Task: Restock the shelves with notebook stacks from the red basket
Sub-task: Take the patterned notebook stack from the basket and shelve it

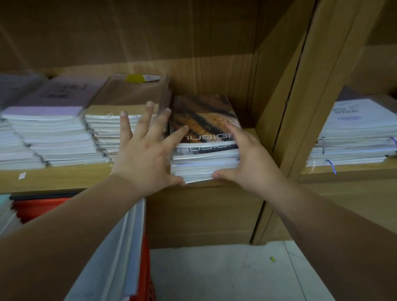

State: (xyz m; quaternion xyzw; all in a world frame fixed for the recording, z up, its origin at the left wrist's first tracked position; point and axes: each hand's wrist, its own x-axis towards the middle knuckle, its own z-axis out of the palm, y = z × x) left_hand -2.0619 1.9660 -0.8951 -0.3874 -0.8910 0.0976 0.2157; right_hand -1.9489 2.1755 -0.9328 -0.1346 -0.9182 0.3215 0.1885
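My left hand [146, 159], fingers splayed, presses the stack [205, 126] on the shelf [52, 177]; right hand [248, 160] fingers clamp its three-o'clock edge.

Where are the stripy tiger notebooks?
In the head view, the tiger notebook stack sits near the middle, right of the brown notebook pile, between the left hand and right hand.

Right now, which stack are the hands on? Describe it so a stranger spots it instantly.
Look at the wooden shelf, at the corner by its right upright panel. The tiger-stripe stack sits there between the left hand and right hand. The brown-cover stack and lilac-cover stack beside it are muted; only this one shows orange-and-black stripes with white lettering.
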